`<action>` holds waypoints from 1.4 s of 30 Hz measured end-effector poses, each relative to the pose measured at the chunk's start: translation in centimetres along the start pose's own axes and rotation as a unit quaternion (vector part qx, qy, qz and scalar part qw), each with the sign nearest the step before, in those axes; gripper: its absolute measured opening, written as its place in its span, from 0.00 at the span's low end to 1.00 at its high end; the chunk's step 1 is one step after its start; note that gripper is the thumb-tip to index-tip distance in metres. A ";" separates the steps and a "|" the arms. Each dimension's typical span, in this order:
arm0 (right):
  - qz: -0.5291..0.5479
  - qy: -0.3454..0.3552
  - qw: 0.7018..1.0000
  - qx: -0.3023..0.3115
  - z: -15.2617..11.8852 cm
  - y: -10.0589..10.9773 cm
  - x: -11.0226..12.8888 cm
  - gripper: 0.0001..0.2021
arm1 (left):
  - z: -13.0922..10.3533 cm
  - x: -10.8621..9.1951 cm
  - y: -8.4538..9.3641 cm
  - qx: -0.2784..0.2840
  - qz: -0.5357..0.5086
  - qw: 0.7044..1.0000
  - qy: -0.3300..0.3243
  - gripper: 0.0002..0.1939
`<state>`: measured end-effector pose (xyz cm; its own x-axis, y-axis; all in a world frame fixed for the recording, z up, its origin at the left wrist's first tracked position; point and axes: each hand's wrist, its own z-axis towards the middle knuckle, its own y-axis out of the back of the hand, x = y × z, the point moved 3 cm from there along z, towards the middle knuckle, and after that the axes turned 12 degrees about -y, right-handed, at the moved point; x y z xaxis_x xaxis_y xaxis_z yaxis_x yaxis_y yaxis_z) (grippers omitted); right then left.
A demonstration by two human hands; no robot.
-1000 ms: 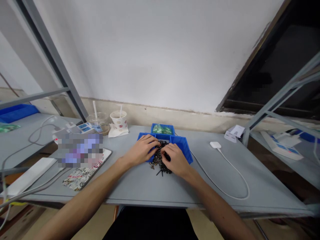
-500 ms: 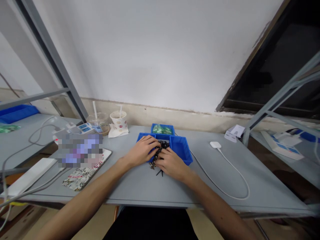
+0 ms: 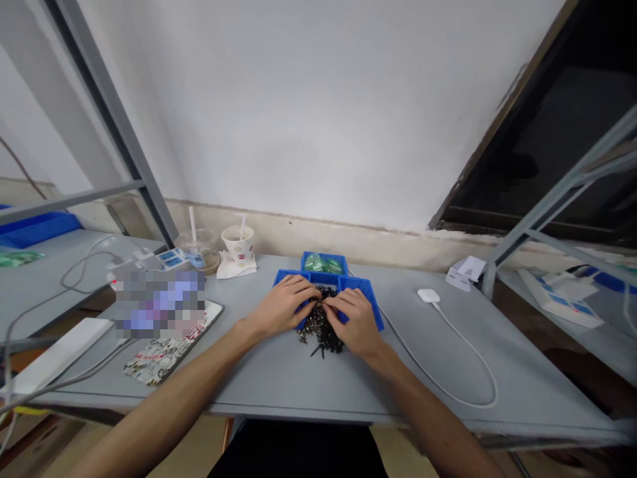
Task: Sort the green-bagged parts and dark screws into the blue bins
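Over a pile of small dark, screw-like pieces, my left hand and my right hand meet with their fingertips almost touching. Thumb and fingers are pinched together on both hands; whatever they hold is too small to make out. Brownish, metallic-looking bits lie at the pile's left side. The pile spreads from the middle blue bin onto the desk in front. Part of the left blue bin is covered by my left hand, and the right blue bin stands behind my right hand.
Behind, another blue bin holds green pieces. On the left are a paper cup, a clear plastic cup and a patterned flat item. A white charger with its cable lies on the right.
My right hand has moved slightly right and lifted off the pile, uncovering more dark pieces. Both hands' fingertips have come together in a pinch. The view has shifted slightly.
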<state>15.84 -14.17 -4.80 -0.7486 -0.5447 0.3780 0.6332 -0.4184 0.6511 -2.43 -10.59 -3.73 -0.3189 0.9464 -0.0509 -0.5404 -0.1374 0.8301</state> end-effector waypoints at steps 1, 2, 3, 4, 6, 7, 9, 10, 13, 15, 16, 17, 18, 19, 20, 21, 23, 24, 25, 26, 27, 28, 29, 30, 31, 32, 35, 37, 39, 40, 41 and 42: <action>0.004 -0.005 1.000 -0.011 0.0 0.0 -0.1 0.08 | 0.0 -0.1 0.0 -0.001 -0.003 1.000 0.000 0.09; 0.006 -0.008 1.000 -0.016 0.0 0.0 -0.2 0.08 | 0.0 -0.1 0.0 -0.003 -0.008 1.000 -0.002 0.10; 0.006 -0.011 1.000 -0.017 0.0 -0.1 -0.2 0.07 | 0.0 -0.2 0.0 -0.004 -0.013 1.000 -0.005 0.10; 0.007 -0.011 1.000 -0.017 0.0 -0.1 -0.3 0.08 | 0.0 -0.3 0.0 -0.005 -0.018 1.000 -0.009 0.10; 0.011 -0.008 1.000 -0.016 -0.1 -0.1 -0.1 0.08 | 0.0 -0.4 0.1 -0.011 -0.026 0.999 -0.015 0.09; 0.013 -0.004 1.000 -0.017 -0.1 -0.1 0.0 0.08 | 0.0 -0.4 0.1 -0.015 -0.028 0.999 -0.018 0.09; 0.016 0.005 1.000 -0.015 -0.1 -0.1 0.2 0.09 | 0.0 -0.4 0.2 -0.021 -0.028 0.999 -0.018 0.08; 0.016 0.009 1.000 -0.013 -0.1 -0.1 0.2 0.09 | 0.0 -0.4 0.3 -0.022 -0.027 0.999 -0.016 0.08; 0.018 0.020 1.000 -0.009 -0.2 -0.1 0.3 0.10 | 0.0 -0.3 0.3 -0.020 -0.032 0.999 -0.014 0.08; 0.018 0.024 1.000 -0.005 -0.2 -0.2 0.2 0.10 | 0.0 -0.3 0.3 -0.024 -0.034 0.999 -0.014 0.07; 0.018 0.025 1.000 0.000 -0.2 -0.2 0.1 0.09 | 0.0 -0.3 0.3 -0.027 -0.032 0.999 -0.013 0.07; 0.018 0.026 0.999 0.008 -0.2 -0.3 0.0 0.09 | 0.0 -0.3 0.3 -0.032 -0.028 0.999 -0.012 0.07; 0.020 0.026 0.999 0.015 -0.2 -0.3 0.0 0.09 | 0.0 -0.3 0.3 -0.035 -0.023 0.999 -0.011 0.07; 0.021 0.024 0.999 0.021 -0.2 -0.4 0.0 0.08 | -0.1 -0.2 0.2 -0.038 -0.018 0.999 -0.011 0.07; 0.022 0.021 0.999 0.024 -0.1 -0.4 -0.1 0.08 | -0.1 -0.2 0.2 -0.039 -0.015 0.999 -0.012 0.07; 0.022 0.016 0.999 0.027 0.0 -0.4 -0.1 0.07 | -0.1 -0.2 0.1 -0.038 -0.013 0.999 -0.013 0.07; 0.017 0.001 0.999 0.032 0.0 -0.5 -0.2 0.06 | -0.1 -0.2 0.0 -0.038 -0.012 0.999 -0.013 0.07; 0.013 -0.007 0.999 0.037 0.1 -0.6 -0.3 0.05 | -0.2 -0.2 -0.1 -0.037 -0.012 0.999 -0.013 0.08; 0.009 -0.015 0.999 0.043 0.1 -0.7 -0.4 0.05 | -0.2 -0.2 -0.2 -0.037 -0.013 0.999 -0.013 0.08; 0.005 -0.022 0.999 0.047 0.1 -0.7 -0.4 0.04 | -0.2 -0.2 -0.2 -0.036 -0.014 0.999 -0.013 0.08; 0.000 -0.026 0.998 0.051 0.0 -0.8 -0.5 0.04 | -0.2 -0.2 -0.2 -0.034 -0.015 0.999 -0.014 0.08; -0.004 -0.028 0.998 0.054 0.0 -0.9 -0.6 0.04 | -0.2 -0.2 -0.3 -0.030 -0.016 0.999 -0.014 0.08; -0.007 -0.027 0.998 0.056 0.0 -0.9 -0.6 0.04 | -0.1 -0.2 -0.3 -0.025 -0.018 0.999 -0.013 0.08; -0.009 -0.025 0.998 0.057 -0.1 -0.9 -0.7 0.04 | -0.1 -0.2 -0.3 -0.022 -0.019 0.999 -0.014 0.09; -0.010 -0.022 0.998 0.057 -0.1 -0.9 -0.7 0.04 | -0.1 -0.2 -0.3 -0.019 -0.019 1.000 -0.016 0.09; -0.009 -0.017 0.998 0.058 -0.1 -0.8 -0.7 0.05 | -0.1 -0.3 -0.3 -0.020 -0.018 0.999 -0.019 0.09; -0.005 0.004 0.998 0.057 -0.1 -0.6 -0.6 0.06 | -0.1 -0.4 -0.2 -0.034 -0.014 0.999 -0.033 0.10; -0.004 0.016 0.998 0.055 -0.1 -0.4 -0.5 0.06 | -0.1 -0.4 -0.2 -0.046 -0.012 0.998 -0.039 0.10; -0.003 0.023 0.998 0.051 -0.1 -0.3 -0.5 0.07 | 0.0 -0.5 -0.1 -0.055 -0.013 0.998 -0.040 0.09; -0.002 0.026 0.998 0.049 0.0 -0.2 -0.4 0.07 | 0.0 -0.5 -0.1 -0.061 -0.014 0.997 -0.039 0.09; 0.001 0.029 0.998 0.047 0.0 -0.1 -0.4 0.07 | 0.0 -0.5 0.0 -0.065 -0.015 0.997 -0.036 0.09; 0.004 0.031 0.999 0.043 0.0 0.0 -0.3 0.07 | 0.0 -0.5 0.1 -0.069 -0.015 0.997 -0.033 0.09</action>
<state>16.08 -13.97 -4.95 -0.7287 -0.5926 0.3431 0.6172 -0.3513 0.7040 -2.28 -11.07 -3.60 -0.2519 0.9672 -0.0335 -0.6516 -0.1439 0.7448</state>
